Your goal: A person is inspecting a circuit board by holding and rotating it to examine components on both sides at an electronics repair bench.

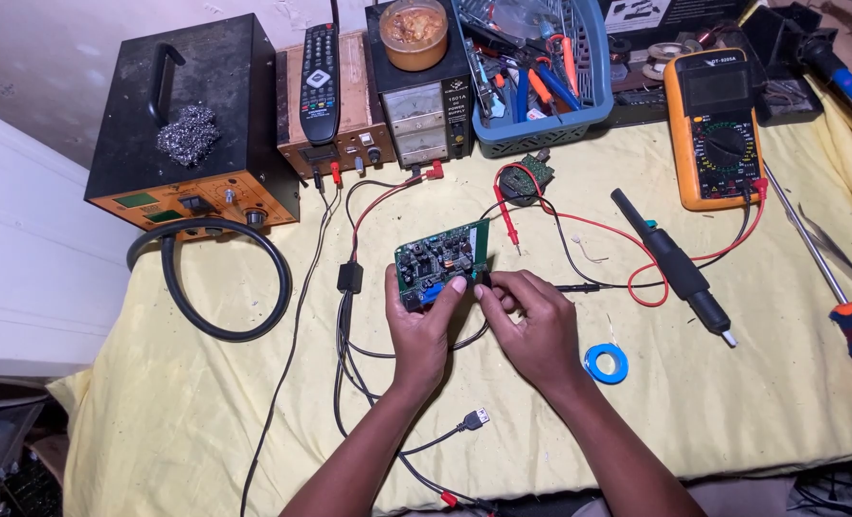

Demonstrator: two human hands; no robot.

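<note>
My left hand (416, 325) holds a green circuit board (440, 260) tilted up above the yellow cloth, thumb on its lower right corner. My right hand (531, 321) pinches the board's lower right edge, where a black cable plugs in; what sits between the fingertips is hidden. A red test probe (507, 215) lies just beyond the board. A black soldering handpiece (670, 260) lies to the right of my right hand.
At the back stand a black-and-orange rework station (191, 115), a remote control (319, 69), a small power supply (421, 101) with a jar on top, a blue basket of tools (541, 120) and an orange multimeter (718, 129). A blue tape roll (606, 364) and a screwdriver (833, 282) lie right.
</note>
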